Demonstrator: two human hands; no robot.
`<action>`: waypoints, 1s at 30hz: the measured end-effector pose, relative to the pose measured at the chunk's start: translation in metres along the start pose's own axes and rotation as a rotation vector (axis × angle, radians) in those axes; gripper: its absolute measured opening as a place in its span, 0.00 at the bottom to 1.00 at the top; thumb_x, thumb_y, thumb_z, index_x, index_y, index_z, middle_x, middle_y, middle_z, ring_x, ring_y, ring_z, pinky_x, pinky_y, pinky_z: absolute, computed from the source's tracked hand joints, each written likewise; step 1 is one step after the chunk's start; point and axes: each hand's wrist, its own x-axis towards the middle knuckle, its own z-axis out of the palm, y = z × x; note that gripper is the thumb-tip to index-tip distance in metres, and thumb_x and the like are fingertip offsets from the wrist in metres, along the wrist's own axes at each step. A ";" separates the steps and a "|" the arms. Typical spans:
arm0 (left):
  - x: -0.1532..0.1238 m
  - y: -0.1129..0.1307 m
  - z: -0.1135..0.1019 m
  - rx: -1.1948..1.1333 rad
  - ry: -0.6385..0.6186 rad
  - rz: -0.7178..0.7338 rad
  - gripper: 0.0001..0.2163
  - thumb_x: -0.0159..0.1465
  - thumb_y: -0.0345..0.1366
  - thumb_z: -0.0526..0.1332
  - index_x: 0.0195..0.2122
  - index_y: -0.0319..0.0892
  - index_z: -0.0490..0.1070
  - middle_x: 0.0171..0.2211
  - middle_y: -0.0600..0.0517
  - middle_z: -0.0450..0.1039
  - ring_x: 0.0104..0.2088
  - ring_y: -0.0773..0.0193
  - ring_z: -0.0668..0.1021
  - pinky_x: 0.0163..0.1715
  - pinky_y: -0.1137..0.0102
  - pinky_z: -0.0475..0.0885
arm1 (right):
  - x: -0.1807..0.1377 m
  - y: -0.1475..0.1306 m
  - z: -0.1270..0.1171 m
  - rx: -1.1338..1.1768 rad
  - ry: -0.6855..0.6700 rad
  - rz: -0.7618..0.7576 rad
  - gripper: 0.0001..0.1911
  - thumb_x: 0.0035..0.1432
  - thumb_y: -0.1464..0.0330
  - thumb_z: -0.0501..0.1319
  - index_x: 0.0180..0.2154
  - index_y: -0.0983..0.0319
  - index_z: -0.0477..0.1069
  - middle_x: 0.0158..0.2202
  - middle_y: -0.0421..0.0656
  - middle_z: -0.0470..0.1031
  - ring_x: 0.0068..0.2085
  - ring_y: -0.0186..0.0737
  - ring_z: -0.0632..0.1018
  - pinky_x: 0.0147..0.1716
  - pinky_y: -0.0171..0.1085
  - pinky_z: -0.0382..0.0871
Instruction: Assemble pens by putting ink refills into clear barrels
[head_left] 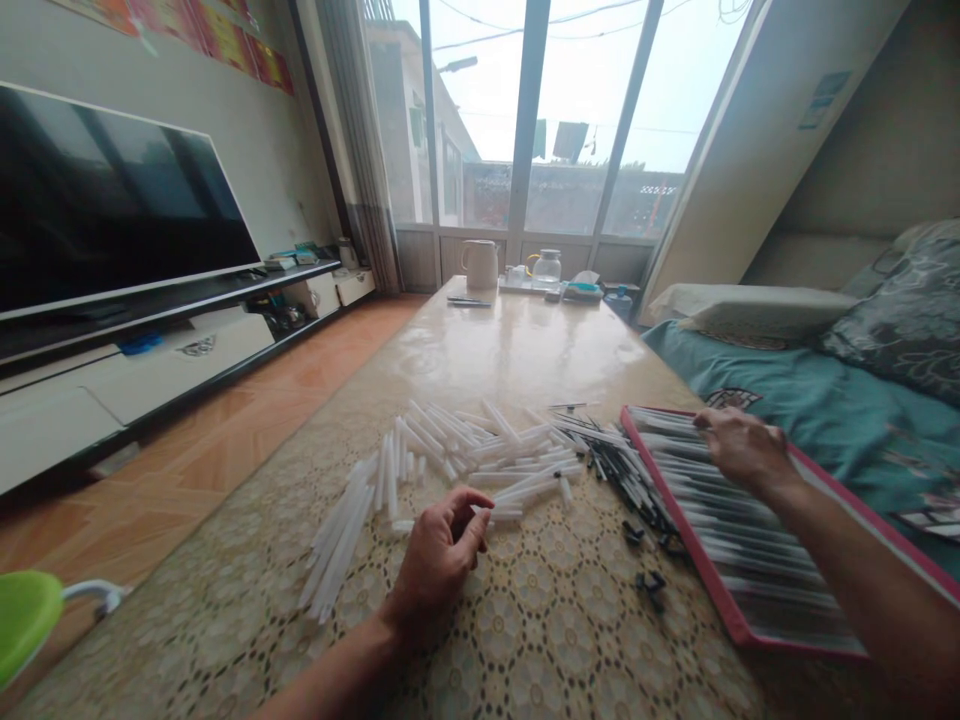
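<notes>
My left hand point(444, 545) is just above the near side of a loose heap of white plastic tubes point(517, 455). Its fingers are loosely curled, with a gap between thumb and forefinger, and no object shows in it. My right hand point(742, 447) is over the far end of a shallow box with a pink rim point(694, 565). Rows of slim clear and white sticks point(750, 535) lie in that box. The right fingers are bent together at the sticks; what they grip is hidden. Thin black rods point(626, 475) lie between heap and box.
Small black caps point(651, 588) lie near the box. A bundle of longer white tubes point(337, 555) is on the left. At the table's far end stand a cream jug point(480, 265), a glass pot point(548, 268) and a tissue pack point(583, 290). A green stool point(28, 620) is at lower left.
</notes>
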 end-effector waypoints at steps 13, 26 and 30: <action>-0.003 -0.001 0.002 0.080 -0.033 0.115 0.09 0.60 0.38 0.58 0.32 0.39 0.73 0.21 0.54 0.67 0.21 0.69 0.68 0.21 0.74 0.63 | -0.023 -0.088 0.009 0.255 0.046 -0.327 0.11 0.59 0.70 0.53 0.37 0.58 0.73 0.37 0.42 0.76 0.41 0.39 0.76 0.42 0.36 0.65; -0.003 0.002 0.005 0.113 -0.128 0.168 0.07 0.59 0.33 0.59 0.34 0.38 0.76 0.31 0.46 0.76 0.29 0.63 0.76 0.31 0.70 0.69 | -0.062 -0.150 0.011 0.460 -0.065 -0.434 0.09 0.55 0.77 0.54 0.35 0.61 0.70 0.41 0.47 0.72 0.45 0.43 0.71 0.44 0.39 0.64; 0.000 -0.005 0.007 -0.004 -0.100 0.091 0.06 0.59 0.34 0.58 0.35 0.39 0.72 0.26 0.50 0.73 0.25 0.65 0.75 0.27 0.71 0.69 | -0.065 -0.145 -0.001 0.636 -0.072 -0.366 0.06 0.59 0.72 0.52 0.35 0.61 0.67 0.34 0.44 0.73 0.37 0.40 0.74 0.36 0.37 0.66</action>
